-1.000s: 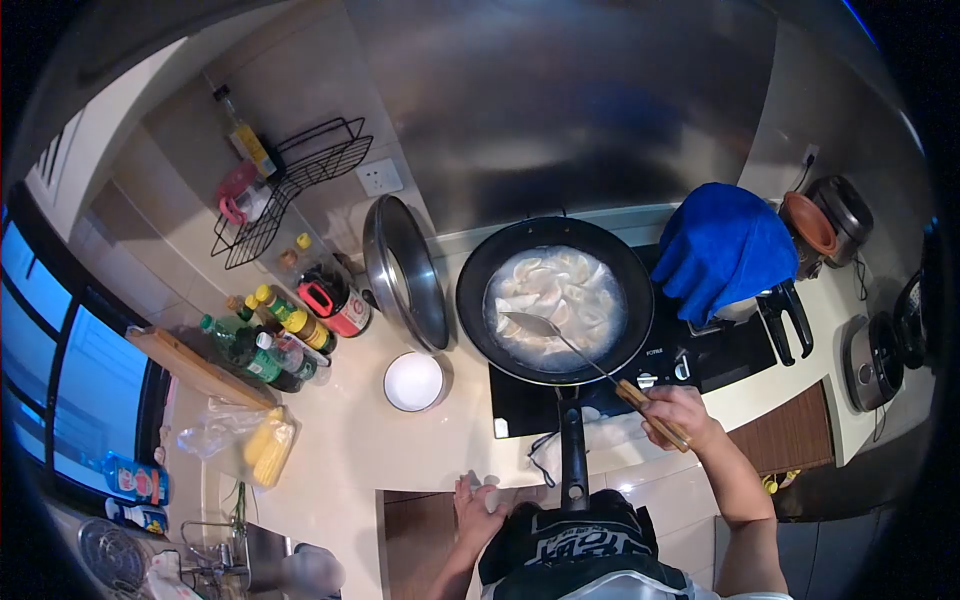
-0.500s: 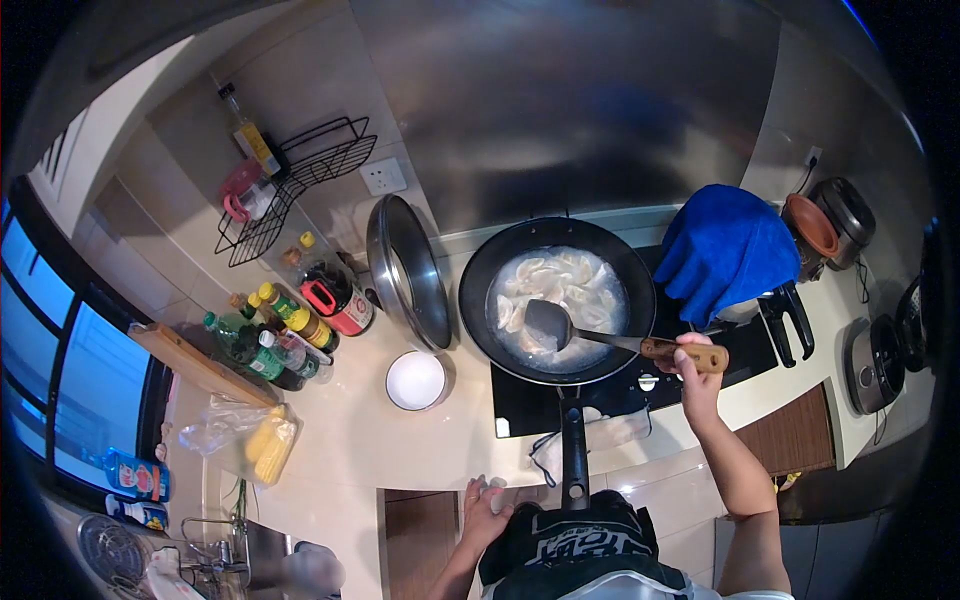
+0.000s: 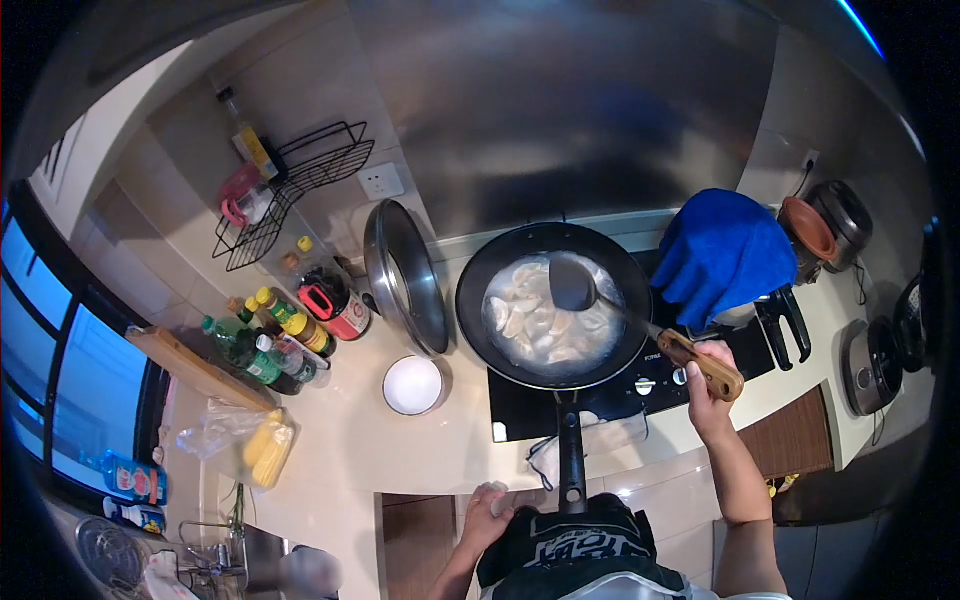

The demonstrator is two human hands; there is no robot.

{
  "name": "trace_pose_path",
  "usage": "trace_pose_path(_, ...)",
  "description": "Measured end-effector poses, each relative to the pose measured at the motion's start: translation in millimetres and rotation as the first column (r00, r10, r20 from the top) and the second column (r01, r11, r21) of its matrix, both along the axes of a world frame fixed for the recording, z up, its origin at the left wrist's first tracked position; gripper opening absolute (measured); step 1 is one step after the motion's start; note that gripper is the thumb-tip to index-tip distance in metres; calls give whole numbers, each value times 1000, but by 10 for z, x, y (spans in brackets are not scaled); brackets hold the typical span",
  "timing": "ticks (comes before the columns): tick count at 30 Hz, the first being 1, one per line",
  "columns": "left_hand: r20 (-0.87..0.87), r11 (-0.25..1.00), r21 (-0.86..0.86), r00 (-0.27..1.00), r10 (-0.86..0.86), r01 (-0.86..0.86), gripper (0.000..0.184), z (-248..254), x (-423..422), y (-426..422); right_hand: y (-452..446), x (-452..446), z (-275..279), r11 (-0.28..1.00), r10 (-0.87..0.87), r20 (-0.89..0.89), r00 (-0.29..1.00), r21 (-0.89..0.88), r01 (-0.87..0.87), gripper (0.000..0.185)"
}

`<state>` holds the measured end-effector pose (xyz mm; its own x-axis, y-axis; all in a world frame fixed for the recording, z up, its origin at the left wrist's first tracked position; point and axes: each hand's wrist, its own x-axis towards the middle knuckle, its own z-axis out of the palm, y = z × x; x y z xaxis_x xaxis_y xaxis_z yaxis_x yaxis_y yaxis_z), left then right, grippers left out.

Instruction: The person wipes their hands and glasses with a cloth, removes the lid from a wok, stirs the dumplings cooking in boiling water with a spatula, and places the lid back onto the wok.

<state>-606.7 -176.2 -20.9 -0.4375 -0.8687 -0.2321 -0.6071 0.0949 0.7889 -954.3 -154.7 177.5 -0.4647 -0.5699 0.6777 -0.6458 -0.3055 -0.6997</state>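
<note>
My right hand (image 3: 711, 386) is closed round the wooden handle of a spatula (image 3: 573, 284). Its dark blade is over the upper part of the dumplings (image 3: 540, 330), which lie in cloudy, whitish water inside a black wok (image 3: 478, 345). The wok stands on the stove, its long handle (image 3: 570, 455) pointing towards my body. Down by the counter's front edge, left of that handle, is my left hand (image 3: 486, 517). Its fingers are curled about something small and pale that I cannot make out.
A metal lid (image 3: 405, 275) leans upright left of the wok, near a white bowl (image 3: 413, 386). Several bottles (image 3: 290, 320) crowd the left counter, with bagged corn (image 3: 268, 450) nearer me. A blue cloth (image 3: 725, 250) covers something right of the wok.
The spatula's blade has moved up and to the right across the wok. My right hand has shifted slightly right and down, tilting the handle. The left hand stays about where it was.
</note>
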Motion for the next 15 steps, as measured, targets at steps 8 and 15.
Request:
trace_pose_path(8,-3,999,-7,999,-38,38,38,-50,-15,9,-190,-95,-162,999,5,98,995,-33,-2,17)
trace_pose_path(15,-2,998,-29,999,-51,51,38,-18,-26,1,-558,206,-197,989,147,425,893,-86,-122,17)
